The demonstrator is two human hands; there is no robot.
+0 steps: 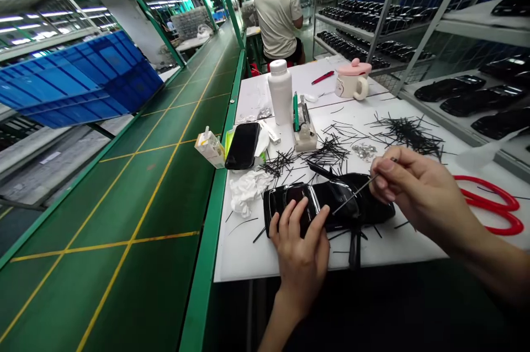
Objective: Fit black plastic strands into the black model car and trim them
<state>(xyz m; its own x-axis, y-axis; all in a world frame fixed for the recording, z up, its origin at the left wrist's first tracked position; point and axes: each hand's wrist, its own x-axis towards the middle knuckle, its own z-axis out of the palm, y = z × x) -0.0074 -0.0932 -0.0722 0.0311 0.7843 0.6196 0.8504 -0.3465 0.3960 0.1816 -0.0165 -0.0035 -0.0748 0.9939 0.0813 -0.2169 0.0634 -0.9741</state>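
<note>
Left hand, fingers spread apart, resting on a black model car on a white table; right hand, fingers pinched together on a thin metal pick, tip against the car's body. Just beyond, plenty of thin black strips still loose across the table, red scissors at the right. Farther off, rows of black car bodies on metal shelves.
</note>
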